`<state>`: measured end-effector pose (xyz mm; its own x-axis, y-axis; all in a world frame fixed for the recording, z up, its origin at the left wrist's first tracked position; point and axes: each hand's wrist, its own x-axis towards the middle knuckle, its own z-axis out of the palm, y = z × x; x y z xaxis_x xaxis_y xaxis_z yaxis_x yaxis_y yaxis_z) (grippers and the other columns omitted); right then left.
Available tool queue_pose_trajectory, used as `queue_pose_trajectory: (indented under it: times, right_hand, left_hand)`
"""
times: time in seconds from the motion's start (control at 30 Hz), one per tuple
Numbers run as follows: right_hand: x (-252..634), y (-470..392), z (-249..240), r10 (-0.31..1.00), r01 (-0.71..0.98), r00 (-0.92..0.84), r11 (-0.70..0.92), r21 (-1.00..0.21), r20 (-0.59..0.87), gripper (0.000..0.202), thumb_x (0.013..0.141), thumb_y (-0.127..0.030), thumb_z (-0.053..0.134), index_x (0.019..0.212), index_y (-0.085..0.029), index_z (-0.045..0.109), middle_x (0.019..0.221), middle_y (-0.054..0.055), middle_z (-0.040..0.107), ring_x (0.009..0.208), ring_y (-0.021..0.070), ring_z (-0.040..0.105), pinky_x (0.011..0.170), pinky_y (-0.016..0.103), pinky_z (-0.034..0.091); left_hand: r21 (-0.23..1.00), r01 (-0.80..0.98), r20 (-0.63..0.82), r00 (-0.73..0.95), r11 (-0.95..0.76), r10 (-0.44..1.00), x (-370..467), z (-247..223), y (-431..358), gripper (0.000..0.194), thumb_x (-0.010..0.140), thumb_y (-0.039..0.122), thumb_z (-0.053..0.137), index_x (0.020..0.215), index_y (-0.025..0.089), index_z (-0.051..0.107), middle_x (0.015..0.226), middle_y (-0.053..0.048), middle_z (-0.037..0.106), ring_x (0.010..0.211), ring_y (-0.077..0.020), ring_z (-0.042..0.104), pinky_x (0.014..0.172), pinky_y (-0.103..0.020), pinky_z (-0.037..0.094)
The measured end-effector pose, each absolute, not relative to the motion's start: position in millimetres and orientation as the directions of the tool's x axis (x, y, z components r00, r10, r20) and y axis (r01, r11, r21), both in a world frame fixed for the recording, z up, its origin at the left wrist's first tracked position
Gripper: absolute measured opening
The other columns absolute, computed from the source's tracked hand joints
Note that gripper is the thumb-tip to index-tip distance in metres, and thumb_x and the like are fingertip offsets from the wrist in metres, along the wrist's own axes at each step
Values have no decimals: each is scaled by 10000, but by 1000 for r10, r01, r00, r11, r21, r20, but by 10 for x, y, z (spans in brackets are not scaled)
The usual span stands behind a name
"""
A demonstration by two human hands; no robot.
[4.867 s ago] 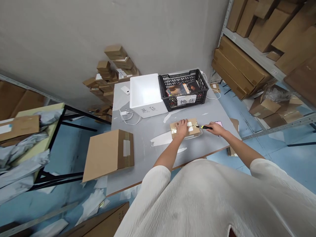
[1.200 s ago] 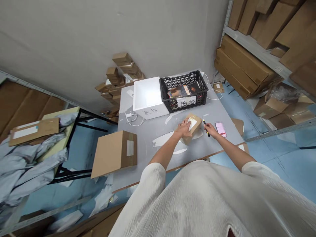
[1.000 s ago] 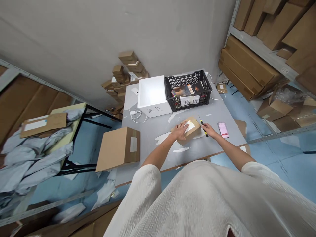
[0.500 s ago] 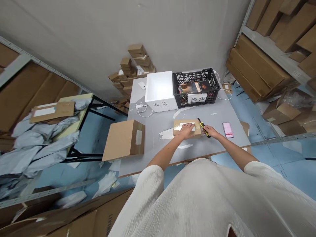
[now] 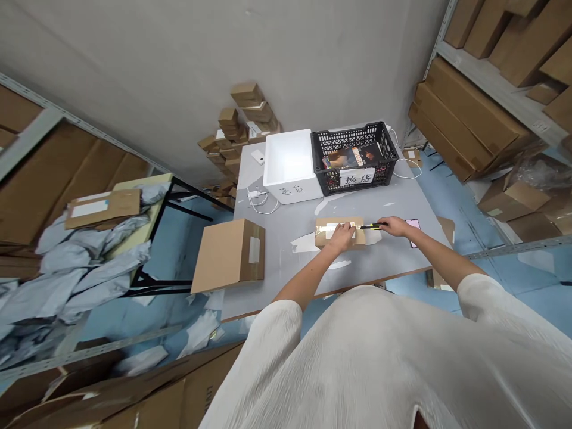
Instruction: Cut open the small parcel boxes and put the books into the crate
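Observation:
A small cardboard box (image 5: 324, 239) with a white label and clear tape lies near the front of the grey table (image 5: 290, 280). My left hand (image 5: 342, 236) rests on its top, fingers stretched over the label. In my right hand (image 5: 394, 226), to the right of the box, is a yellow and black box cutter (image 5: 375, 226). The cutter lies level, its tip at the right end of the box; whether the blade is in the tape I cannot tell. Partly behind my right forearm is a phone (image 5: 414, 225) with a pink screen.
Behind the box stand a white foam box (image 5: 295, 190) and a black crate (image 5: 356, 158) holding printed packages. A larger carton (image 5: 223, 253) sits at the table's left edge. Stacked small boxes (image 5: 250, 110) fill the back corner, and grey parcels (image 5: 96, 262) lie on a side table.
My right hand has moved right and slightly up, away from the box's side. The box cutter has turned from slanting to level, with its tip at the box's right end. My left hand stays put.

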<state>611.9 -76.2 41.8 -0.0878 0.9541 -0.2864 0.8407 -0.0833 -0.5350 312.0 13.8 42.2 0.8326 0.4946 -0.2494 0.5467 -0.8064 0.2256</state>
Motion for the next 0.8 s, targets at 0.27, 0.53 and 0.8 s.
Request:
queue_pose_trajectory:
  times: [0.27,0.53,0.8]
  right_hand:
    - [5988,-440,480,933,948,-226,146,-282,-279,387,1088,-338,493,1320,-263,793,1213,154,757,1132,310,671,935,370,433]
    - [6117,-554,464,875,879,-199,-40,-475,-441,352,1027,-395,528,1151,-258,828,1068,83,800,904,245,654,797,309,442]
    - [6140,-852,346,840,674,-155,-295,-678,-519,387,912,-568,682,1060,-243,832,789,16,708,695,181,585,630,274,449]
  left_hand:
    - [224,544,-201,838,-809,508,3040,342,81,670,890,262,805,1499,227,526,1451,-160,573,1365,-352,618,1273,-518,367]
    - [261,554,-210,832,-791,514,3014,359,105,637,887,251,816,1467,249,552,1439,-138,583,1338,-328,632,1231,-487,425]
    - [287,584,-231,811,-759,537,3005,431,80,651,893,267,820,1486,244,552,1459,-142,565,1303,-325,651,1186,-463,468]
